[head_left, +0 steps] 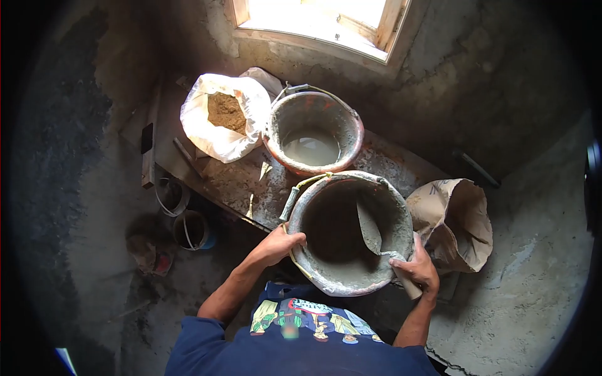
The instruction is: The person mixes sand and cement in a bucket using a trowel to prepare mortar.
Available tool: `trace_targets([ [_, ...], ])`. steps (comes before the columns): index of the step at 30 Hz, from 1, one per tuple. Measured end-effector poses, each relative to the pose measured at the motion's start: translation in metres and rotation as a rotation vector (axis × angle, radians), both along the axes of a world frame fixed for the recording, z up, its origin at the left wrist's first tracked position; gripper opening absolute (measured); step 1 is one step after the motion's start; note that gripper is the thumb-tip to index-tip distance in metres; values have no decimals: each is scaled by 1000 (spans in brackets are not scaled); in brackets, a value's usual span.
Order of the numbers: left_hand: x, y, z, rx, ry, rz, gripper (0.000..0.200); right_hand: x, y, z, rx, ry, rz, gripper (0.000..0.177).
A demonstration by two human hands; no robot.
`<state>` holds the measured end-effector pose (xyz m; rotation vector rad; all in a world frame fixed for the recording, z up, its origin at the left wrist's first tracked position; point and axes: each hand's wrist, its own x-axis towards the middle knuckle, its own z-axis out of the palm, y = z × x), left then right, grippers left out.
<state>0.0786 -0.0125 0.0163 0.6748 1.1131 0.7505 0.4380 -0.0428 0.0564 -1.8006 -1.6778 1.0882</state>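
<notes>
left hand [276, 245] gripping bucket [326, 233] rim at board's [241, 183] near edge, right hand [417, 271] clutching trowel [369, 233], shirt lettering [311, 307] looking too blurry to read

Dim interior, fisheye view
Overexposed window [320, 22] supplies top daylight; black vignette rings the edges; left floor possibly too shadowed for detail.

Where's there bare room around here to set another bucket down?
Bare floor lies right of the paper bag, and more by the small tubs, left of the left hand. The plank is crowded: sack, water bucket, and the grey bucket the left hand grips, with the right hand's trowel in it.
</notes>
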Motion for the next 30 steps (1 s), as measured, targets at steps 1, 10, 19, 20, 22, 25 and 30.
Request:
trace_targets([
  [1,7,3,-8,13,5,-23,23,8,3,-2,-1,32,16,102],
  [10,45,13,-11,29,47,66,25,34,22,-12,0,55,91,99],
  [19,48,17,1,97,438,42,22,2,27,41,-193,-478,99,93],
  [20,48,18,-1,98,440,50,22,-1,27,45,-188,-477,105,93],
  [22,48,22,-10,113,511,61,24,-5,25,48,-126,-522,120,84],
  [25,49,24,-17,177,606,111,24,-6,26,44,-74,-556,221,71],
  [30,45,27,-16,145,663,46,36,-7,25,44,-53,-655,400,58],
])
